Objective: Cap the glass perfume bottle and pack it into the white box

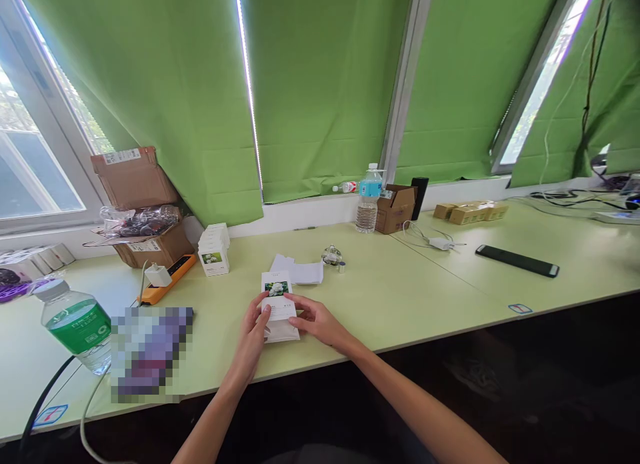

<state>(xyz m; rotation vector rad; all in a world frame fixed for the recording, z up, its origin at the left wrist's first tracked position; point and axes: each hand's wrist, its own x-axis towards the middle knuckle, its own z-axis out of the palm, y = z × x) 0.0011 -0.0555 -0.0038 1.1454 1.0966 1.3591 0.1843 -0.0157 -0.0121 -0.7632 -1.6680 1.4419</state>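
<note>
One white packet (279, 312), held at both long edges

From my remote post I find it between the hands, near the front edge of the pale green table (390, 297). The left hand (253, 331) is partly closed on the left edge, thumb on the face; the right hand (317, 319) is loosely curled on the right edge, thumb likewise. Whether the packet rests or is slightly raised, I cannot tell.

I judge it light, smooth, fairly pliable and liable to crease; the long edges offer the soundest hold. It is rectangular, flower-printed above, plain at the lower end. Just beyond the hands lie matt white paper sheets (303, 271); beyond the right hand, a clear, glassy bottle (331, 255) and a small silvery cylinder (341, 267). Beyond and left of the left hand stand square-cornered white cartons (214, 251).
</note>
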